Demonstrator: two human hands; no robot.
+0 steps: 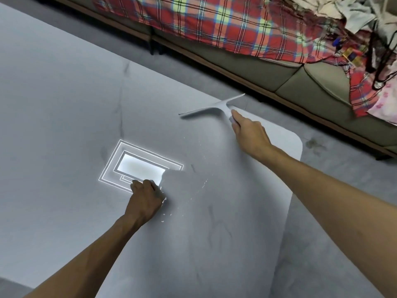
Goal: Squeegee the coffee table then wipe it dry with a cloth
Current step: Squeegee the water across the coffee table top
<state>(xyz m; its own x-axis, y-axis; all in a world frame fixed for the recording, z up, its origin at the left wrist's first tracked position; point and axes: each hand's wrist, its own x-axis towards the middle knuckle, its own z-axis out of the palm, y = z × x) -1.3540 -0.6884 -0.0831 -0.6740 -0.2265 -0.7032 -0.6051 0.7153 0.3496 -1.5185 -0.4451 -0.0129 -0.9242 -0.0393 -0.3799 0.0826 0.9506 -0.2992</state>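
Grey and glossy, the desk [64, 104] runs beside a sofa [279, 67] draped in a plaid blanket [214, 20]. On its far right part lies the squeegee [211, 108], blade running left to right, handle pointing back toward the person. The right hand [249, 134] has its grip clamped on that handle. The left hand [146, 196] rests fisted on the desk; whether it holds anything cannot be told.

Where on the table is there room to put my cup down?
The table's whole left side, beyond the light reflection, is bare. It's busier between the left hand, the droplets and the right hand holding the squeegee.
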